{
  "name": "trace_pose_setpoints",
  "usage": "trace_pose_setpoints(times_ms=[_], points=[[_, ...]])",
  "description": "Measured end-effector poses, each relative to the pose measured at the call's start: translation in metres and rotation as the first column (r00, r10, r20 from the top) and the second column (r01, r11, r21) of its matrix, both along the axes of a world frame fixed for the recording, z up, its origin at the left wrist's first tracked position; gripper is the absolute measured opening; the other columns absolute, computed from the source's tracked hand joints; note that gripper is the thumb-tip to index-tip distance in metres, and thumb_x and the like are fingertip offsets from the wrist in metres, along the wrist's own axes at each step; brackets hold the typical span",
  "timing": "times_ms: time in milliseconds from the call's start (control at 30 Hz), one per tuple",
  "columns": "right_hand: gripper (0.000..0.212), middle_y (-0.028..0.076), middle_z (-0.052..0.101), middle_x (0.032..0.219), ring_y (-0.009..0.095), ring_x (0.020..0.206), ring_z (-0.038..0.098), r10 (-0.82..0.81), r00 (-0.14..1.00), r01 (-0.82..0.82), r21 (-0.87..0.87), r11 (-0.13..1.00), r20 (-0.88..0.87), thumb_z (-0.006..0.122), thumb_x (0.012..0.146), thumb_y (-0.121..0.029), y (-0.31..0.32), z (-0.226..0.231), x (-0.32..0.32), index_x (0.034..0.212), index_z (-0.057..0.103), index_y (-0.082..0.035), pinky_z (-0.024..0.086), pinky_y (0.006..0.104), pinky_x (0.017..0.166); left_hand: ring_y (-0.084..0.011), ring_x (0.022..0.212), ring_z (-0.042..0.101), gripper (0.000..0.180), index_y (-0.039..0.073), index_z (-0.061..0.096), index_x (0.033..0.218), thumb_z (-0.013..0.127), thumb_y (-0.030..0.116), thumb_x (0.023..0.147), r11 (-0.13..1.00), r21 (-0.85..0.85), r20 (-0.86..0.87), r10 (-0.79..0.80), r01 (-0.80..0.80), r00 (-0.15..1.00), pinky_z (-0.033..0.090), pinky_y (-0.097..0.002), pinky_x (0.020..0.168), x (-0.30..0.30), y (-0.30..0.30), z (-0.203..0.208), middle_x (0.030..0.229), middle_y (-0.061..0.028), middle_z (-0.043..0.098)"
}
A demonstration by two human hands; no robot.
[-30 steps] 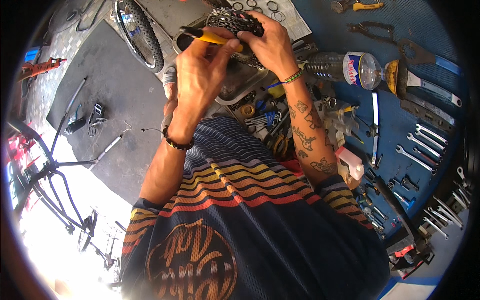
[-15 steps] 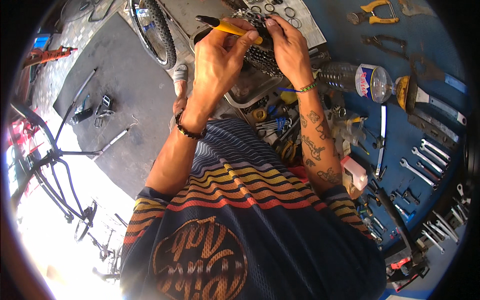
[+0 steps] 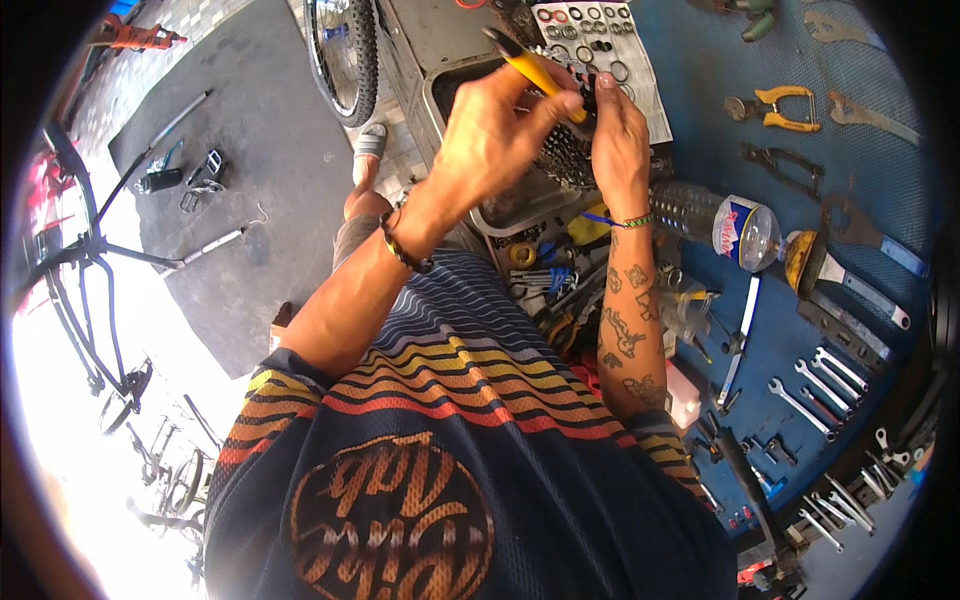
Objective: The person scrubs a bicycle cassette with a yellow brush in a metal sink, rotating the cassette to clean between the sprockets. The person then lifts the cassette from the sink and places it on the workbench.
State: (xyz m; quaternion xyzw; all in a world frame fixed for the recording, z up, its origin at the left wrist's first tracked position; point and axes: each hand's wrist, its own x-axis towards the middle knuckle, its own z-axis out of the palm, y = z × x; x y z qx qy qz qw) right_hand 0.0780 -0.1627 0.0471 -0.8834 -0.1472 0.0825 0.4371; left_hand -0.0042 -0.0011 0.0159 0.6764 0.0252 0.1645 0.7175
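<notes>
bare grey mat (image 3: 270,170) left, cluttered blue bench (image 3: 850,200) right, bottle (image 3: 715,222) near

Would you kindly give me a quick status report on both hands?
Left hand gripping yellow-handled pliers. Right hand holding dark toothed bicycle cassette over metal tray. Nothing between them.

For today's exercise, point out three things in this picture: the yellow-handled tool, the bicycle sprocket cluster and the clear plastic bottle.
yellow-handled tool (image 3: 538,72), head view, on its yellow grip.
sprocket cluster (image 3: 565,155), head view, on its toothed rings.
plastic bottle (image 3: 700,212), head view, on its clear body.
</notes>
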Motion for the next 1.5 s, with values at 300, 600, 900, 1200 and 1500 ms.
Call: trace_pose_setpoints(times_ms=[300, 600, 900, 1200, 1500], points=[[0.063, 0.028, 0.075, 0.125, 0.042, 0.120, 0.071, -0.025, 0.999, 0.027, 0.036, 0.999, -0.045, 0.046, 0.117, -0.049, 0.004, 0.004, 0.001, 0.135, 0.068, 0.007, 0.052, 0.0427, 0.102, -0.0183, 0.074, 0.074, 0.015, 0.003, 0.075, 0.109, 0.077, 0.015, 0.101, 0.957, -0.007, -0.019, 0.290, -0.290, 0.957, 0.056, -0.0344, 0.068, 0.018, 0.003, -0.010, 0.087, -0.0129, 0.080], [0.071, 0.030, 0.073, 0.128, 0.045, 0.122, 0.069, -0.011, 0.999, 0.008, -0.051, 0.999, -0.041, 0.041, 0.116, -0.056, 0.011, 0.008, 0.002, 0.136, 0.069, 0.006, 0.052, 0.0460, 0.103, -0.0216, 0.075, 0.077, 0.018, 0.003, 0.075, 0.110, 0.079, 0.016, 0.100, 0.923, 0.081, -0.176, 0.384, -0.375, 0.907, 0.058, -0.0352, 0.070, 0.023, 0.012, 0.015, 0.087, -0.0138, 0.080], [0.081, 0.032, 0.070, 0.134, 0.048, 0.129, 0.064, -0.048, 0.997, 0.043, -0.078, 0.996, -0.061, 0.034, 0.114, -0.065, 0.018, 0.016, -0.001, 0.140, 0.067, 0.005, 0.049, 0.0486, 0.107, -0.0238, 0.069, 0.077, 0.024, 0.003, 0.077, 0.113, 0.078, 0.023, 0.100, 0.935, 0.174, -0.056, 0.322, -0.308, 0.945, 0.060, -0.0369, 0.067, 0.029, 0.018, 0.007, 0.080, -0.0129, 0.079], [0.086, 0.032, 0.071, 0.131, 0.050, 0.127, 0.064, -0.025, 0.992, 0.019, -0.048, 0.999, -0.127, 0.028, 0.113, -0.070, 0.023, 0.017, 0.003, 0.142, 0.067, 0.001, 0.048, 0.0500, 0.107, -0.0194, 0.088, 0.078, 0.019, 0.001, 0.074, 0.115, 0.075, 0.015, 0.102, 0.973, 0.229, -0.026, 0.009, -0.003, 1.000, 0.060, -0.0359, 0.079, 0.028, 0.021, 0.026, 0.093, -0.0141, 0.081], [0.090, 0.036, 0.071, 0.114, 0.053, 0.113, 0.067, -0.119, 0.988, 0.112, -0.073, 0.991, -0.097, 0.027, 0.112, -0.072, 0.021, 0.015, -0.003, 0.130, 0.069, 0.005, 0.049, 0.0559, 0.094, -0.0156, 0.093, 0.077, 0.022, 0.001, 0.073, 0.118, 0.075, 0.018, 0.104, 0.998, 0.047, -0.159, -0.035, 0.043, 0.987, 0.060, -0.0336, 0.083, 0.030, 0.026, 0.025, 0.097, -0.0125, 0.082]])
